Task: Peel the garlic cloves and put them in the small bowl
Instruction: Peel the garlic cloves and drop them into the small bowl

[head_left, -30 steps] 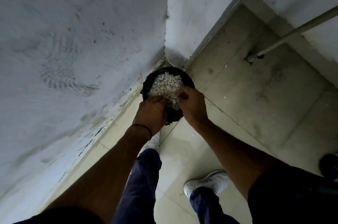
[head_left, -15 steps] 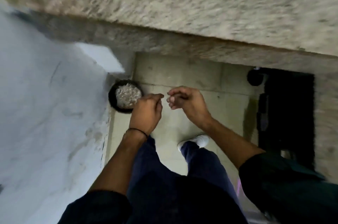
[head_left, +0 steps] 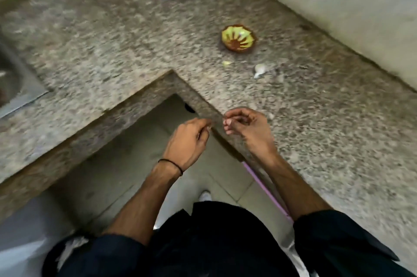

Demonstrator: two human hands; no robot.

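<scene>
Since blur smears the whole view, the speckled granite L-shaped bench [head_left: 112,39] shows little detail, and the steel sink [head_left: 13,87] is cut off at left. The left hand [head_left: 189,141] and right hand [head_left: 250,128] hover at its inner corner, each grip curled; whether either pinches anything, I cannot tell. The small yellow-and-brown bowl [head_left: 238,41] stands well beyond, contents unclear, with a whitish garlic clove [head_left: 260,70] near it on the bench.

- The surface [head_left: 112,39] bends in an L around the floor [head_left: 126,175].
- Sink [head_left: 13,87] set in at far left.
- Small bowl [head_left: 238,40] on the right-hand stretch, near the back wall.
- Garlic clove [head_left: 260,70] just in front of it.
- Left hand [head_left: 187,141] over the floor, right hand [head_left: 250,128] beside it, over the surface's edge.
</scene>
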